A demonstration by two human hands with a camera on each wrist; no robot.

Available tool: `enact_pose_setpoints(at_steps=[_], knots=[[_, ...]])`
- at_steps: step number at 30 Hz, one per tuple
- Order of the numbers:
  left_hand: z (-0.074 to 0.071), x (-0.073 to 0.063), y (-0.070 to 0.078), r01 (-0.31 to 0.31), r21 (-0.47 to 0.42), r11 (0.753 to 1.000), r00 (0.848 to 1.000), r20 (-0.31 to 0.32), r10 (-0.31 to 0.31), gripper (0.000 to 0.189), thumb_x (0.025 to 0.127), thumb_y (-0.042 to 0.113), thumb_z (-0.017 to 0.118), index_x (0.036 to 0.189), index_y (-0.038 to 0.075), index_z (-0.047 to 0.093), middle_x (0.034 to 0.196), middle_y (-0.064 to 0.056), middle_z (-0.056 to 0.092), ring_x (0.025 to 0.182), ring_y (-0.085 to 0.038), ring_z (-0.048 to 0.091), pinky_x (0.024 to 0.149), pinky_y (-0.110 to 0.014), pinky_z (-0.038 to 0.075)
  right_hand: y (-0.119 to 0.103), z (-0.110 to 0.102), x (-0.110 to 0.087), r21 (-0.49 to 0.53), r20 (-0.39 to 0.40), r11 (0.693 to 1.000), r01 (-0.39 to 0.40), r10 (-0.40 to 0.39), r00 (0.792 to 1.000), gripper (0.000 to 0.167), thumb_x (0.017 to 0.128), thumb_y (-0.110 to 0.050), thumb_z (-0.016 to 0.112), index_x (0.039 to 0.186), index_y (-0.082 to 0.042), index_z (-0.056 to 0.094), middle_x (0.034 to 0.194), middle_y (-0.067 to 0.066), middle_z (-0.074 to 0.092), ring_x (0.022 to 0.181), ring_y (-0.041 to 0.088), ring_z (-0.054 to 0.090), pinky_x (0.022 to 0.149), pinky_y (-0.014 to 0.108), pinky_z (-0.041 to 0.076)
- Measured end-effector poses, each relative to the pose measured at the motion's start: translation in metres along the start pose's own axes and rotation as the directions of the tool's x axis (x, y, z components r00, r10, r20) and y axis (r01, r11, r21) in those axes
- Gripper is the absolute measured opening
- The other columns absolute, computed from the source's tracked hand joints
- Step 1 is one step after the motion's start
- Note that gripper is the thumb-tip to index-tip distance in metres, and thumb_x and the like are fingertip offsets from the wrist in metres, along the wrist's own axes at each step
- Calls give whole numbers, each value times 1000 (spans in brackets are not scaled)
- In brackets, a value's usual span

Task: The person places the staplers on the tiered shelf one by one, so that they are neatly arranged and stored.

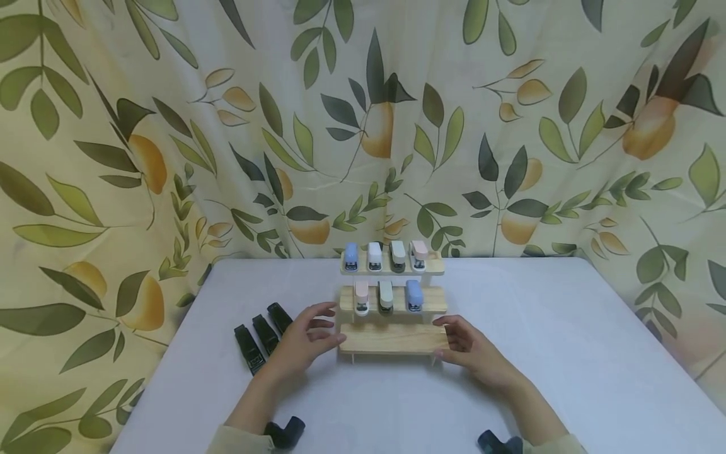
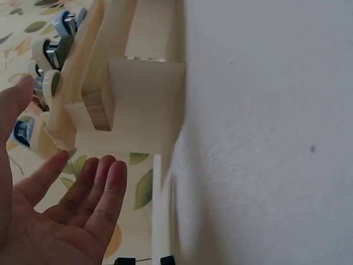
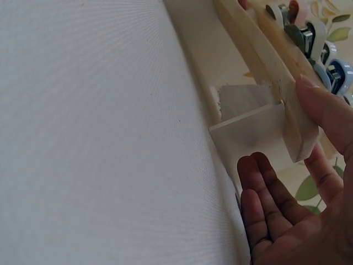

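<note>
A small three-tier wooden display rack (image 1: 394,340) stands in the middle of the table. Several mini staplers (image 1: 397,255) in blue, white, pale green and pink line its top tier. Three more, including a pink mini stapler (image 1: 361,297), are on the middle tier; the bottom board is bare. My left hand (image 1: 300,340) is beside the rack's left end, fingers spread and relaxed, apart from the wood in the left wrist view. At the right end, my right hand (image 1: 476,353) grips the bottom board (image 3: 300,130) between thumb and index finger, its other fingers loosely bent below.
Three long black objects (image 1: 249,350) lie side by side left of the rack, partly behind the left hand. A white cloth (image 1: 397,410) covers the table. Behind it hangs a curtain (image 1: 363,157) printed with leaves and fruit.
</note>
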State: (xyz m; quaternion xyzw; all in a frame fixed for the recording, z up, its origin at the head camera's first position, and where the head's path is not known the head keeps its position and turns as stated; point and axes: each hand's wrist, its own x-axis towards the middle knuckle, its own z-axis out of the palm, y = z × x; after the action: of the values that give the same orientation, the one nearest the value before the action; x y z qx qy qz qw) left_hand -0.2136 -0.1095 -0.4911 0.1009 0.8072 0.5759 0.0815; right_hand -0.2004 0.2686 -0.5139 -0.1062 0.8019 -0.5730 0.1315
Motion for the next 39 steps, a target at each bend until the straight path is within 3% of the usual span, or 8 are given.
enact_pose_setpoints(at_steps=[9,20,23,28,34,39], knots=[[-11,-1,4,19,40,999,999,-38,-17,70,88,36,84,149,30,51,146,-11,56,129,-30,62,108,-44,55,2,1,0,-1,-4,1000,-15,15,1000,64,91,-24,80,144,-10,47,144,24,53,123,30,60,96,20,53],[-49,-4,15,8,187,982,998,-62,4,82,87,49,82,155,26,42,151,-11,52,138,-36,55,114,-45,50,2,2,4,23,8,1000,17,-17,1000,64,91,-21,81,143,-8,47,142,25,55,118,28,61,93,23,56],[-58,-4,16,9,285,958,997,-75,13,85,87,51,81,156,22,41,154,-11,50,141,-38,52,115,-49,47,1,2,4,23,2,1000,0,0,1000,65,90,-22,82,143,-9,47,139,25,56,116,28,62,92,24,56],[-70,-3,11,49,442,896,995,-100,-5,89,87,60,77,157,18,40,158,-12,46,147,-41,43,117,-61,41,-1,1,3,23,-2,1000,-20,20,1000,66,89,-23,82,144,-10,47,138,24,56,114,27,62,91,24,56],[-82,1,-2,106,545,831,994,-78,-76,103,85,64,76,158,4,36,163,-26,33,152,-49,27,119,-68,33,-1,1,1,31,-6,999,-24,25,1000,66,89,-22,82,144,-9,47,137,24,56,114,27,62,91,24,56],[-90,3,-14,131,604,786,991,-66,-115,114,81,66,78,157,-6,32,161,-33,32,149,-54,28,116,-70,35,0,1,0,27,0,999,-21,21,1000,65,90,-22,82,144,-10,47,138,23,56,115,28,61,92,24,56]])
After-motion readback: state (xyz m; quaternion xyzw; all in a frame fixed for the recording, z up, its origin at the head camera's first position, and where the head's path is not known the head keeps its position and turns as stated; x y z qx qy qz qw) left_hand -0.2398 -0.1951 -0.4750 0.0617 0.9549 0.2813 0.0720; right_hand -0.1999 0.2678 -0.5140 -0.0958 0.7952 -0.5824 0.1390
